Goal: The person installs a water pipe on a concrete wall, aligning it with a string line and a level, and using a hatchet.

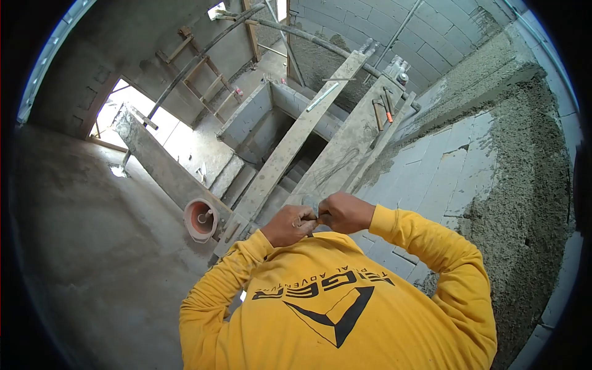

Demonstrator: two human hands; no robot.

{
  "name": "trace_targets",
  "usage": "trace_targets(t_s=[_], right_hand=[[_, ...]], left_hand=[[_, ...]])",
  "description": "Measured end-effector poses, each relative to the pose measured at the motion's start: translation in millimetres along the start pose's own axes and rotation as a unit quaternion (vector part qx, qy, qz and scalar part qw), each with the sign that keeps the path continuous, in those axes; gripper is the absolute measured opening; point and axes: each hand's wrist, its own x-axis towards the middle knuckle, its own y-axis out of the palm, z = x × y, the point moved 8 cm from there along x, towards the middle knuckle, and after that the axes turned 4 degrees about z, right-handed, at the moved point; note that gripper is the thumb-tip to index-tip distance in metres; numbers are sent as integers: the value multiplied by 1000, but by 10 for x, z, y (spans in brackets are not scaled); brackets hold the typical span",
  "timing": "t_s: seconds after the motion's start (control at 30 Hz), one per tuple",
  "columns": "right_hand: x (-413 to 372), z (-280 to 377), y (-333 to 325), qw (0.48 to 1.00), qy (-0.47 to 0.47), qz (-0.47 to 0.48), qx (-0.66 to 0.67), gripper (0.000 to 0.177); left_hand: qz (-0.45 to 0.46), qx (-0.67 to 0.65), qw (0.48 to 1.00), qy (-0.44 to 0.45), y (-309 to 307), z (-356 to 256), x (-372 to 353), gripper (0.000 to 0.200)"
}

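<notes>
My left hand (288, 226) and my right hand (346, 213) meet in front of my chest, just above the hem of my yellow shirt (364, 308). Fingers of both are closed in a pinch, and the fingertips nearly touch. Something small and greyish shows between them, too small to name. Beneath the hands run the scaffold planks (333, 166), smeared with grey mortar. Farther along the right plank lie a hammer (377, 115) and a tool with an orange handle (388, 111), both out of reach of my hands.
A reddish bucket (201, 219) stands at the left on a plank. Below the planks is a stairwell with block walls (246, 117). A wooden ladder (200, 80) leans on the far wall. To the right rises a block wall (444, 166), partly covered in wet mortar (518, 203). Metal poles (296, 34) cross overhead.
</notes>
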Motion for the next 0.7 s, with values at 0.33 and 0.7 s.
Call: trace_targets(t_s=[0.33,0.7], right_hand=[[-47,-63,-33,961,39,-149,231,30],[-267,230,-132,952,-29,-291,-88,17]], left_hand=[[-139,-433,890,-35,-81,248,58,14],[-112,-446,884,-84,-90,170,33,33]])
